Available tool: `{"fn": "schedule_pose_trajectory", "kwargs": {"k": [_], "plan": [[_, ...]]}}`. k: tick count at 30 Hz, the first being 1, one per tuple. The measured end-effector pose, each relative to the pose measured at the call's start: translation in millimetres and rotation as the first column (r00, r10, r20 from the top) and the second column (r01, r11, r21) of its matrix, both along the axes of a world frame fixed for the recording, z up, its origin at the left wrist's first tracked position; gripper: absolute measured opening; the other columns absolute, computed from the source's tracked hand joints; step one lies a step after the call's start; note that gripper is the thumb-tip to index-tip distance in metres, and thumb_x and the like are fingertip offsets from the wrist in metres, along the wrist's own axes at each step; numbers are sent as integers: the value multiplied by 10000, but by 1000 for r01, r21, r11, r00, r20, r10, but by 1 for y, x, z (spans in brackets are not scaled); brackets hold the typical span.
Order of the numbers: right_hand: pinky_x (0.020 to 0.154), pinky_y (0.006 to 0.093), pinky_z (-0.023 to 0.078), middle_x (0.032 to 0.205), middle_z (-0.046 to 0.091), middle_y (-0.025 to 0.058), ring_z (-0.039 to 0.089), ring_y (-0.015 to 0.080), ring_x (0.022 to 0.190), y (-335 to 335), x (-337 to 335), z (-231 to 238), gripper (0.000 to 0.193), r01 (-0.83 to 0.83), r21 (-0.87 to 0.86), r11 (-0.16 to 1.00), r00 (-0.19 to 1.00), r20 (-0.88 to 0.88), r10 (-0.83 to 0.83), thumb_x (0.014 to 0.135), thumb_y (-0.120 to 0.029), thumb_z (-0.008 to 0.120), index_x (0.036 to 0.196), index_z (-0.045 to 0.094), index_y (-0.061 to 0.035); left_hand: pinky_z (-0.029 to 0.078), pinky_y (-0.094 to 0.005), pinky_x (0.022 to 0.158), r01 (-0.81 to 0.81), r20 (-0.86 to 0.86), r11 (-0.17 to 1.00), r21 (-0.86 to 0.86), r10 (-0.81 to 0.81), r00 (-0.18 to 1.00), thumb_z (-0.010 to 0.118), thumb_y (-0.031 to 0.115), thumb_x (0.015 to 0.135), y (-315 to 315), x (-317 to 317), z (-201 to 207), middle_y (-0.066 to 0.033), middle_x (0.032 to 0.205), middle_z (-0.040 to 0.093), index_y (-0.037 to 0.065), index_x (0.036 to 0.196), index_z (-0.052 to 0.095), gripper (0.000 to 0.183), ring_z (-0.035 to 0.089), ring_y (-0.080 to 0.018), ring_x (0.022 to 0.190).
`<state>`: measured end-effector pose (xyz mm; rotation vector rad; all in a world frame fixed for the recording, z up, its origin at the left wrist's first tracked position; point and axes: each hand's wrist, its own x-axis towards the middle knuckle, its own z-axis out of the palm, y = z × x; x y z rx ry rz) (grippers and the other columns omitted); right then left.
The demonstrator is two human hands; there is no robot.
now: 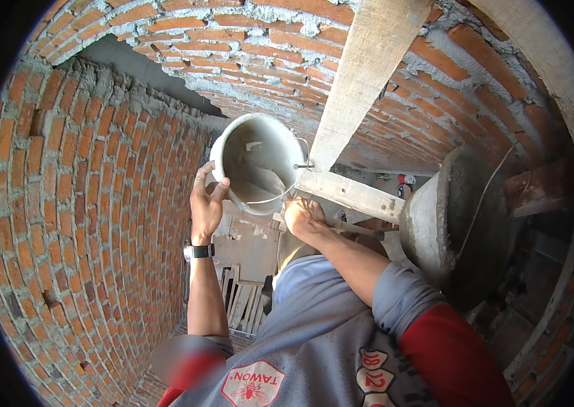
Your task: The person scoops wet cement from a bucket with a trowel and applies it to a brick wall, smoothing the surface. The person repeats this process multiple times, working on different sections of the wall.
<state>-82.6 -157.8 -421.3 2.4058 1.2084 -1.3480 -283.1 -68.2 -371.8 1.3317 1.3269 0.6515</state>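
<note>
A pale grey bucket (219, 159), smeared inside with mortar, is tilted so that its mouth faces me. Its thin wire handle (304, 150) hangs across the right side of the mouth. My left hand (207, 207) grips the bucket's left rim, thumb at the near edge and fingers along the outside. My right hand (306, 216) is closed at the near right rim; what it holds is hidden. Just inside the rim by that hand lies a flat, pale, pointed shape (268, 178), perhaps a trowel blade; I cannot tell whether the hand holds it.
Brick walls rise on the left (69, 203) and the far side (232, 37). A wooden plank (368, 74) meets a crosspiece (355, 193) right of the bucket. A large mortar-crusted tub (429, 217) with a wire handle stands at right. Wooden slats (245, 305) lie below.
</note>
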Motion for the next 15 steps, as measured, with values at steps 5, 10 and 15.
{"fn": "schedule_pose_trajectory", "kwargs": {"k": [5,10,15], "plan": [[814,500,579,1134,737,120,728,340,941,-10,19,-20,330,-410,250,877,907,7,422,985,-336,544,1163,713,-115,600,-365,862,12,-22,1000,22,-11,1000,678,133,1003,-3,1,0,-144,1301,634,30,1434,497,479,676,-206,1047],[801,467,568,1086,728,140,700,304,914,-7,26,-11,322,-299,314,901,907,-200,370,893,-356,674,1110,710,-122,595,-368,848,-25,70,1000,-11,25,997,701,154,989,-6,4,-1,-168,1242,655,16,1412,513,483,688,-218,1023],[966,462,534,1172,706,215,671,379,1114,6,18,10,506,-283,280,917,928,-162,336,905,-422,695,1254,672,-56,603,-370,870,-14,71,1000,5,14,997,694,145,992,-6,5,0,-166,1299,623,16,1415,509,480,684,-227,1061]]}}
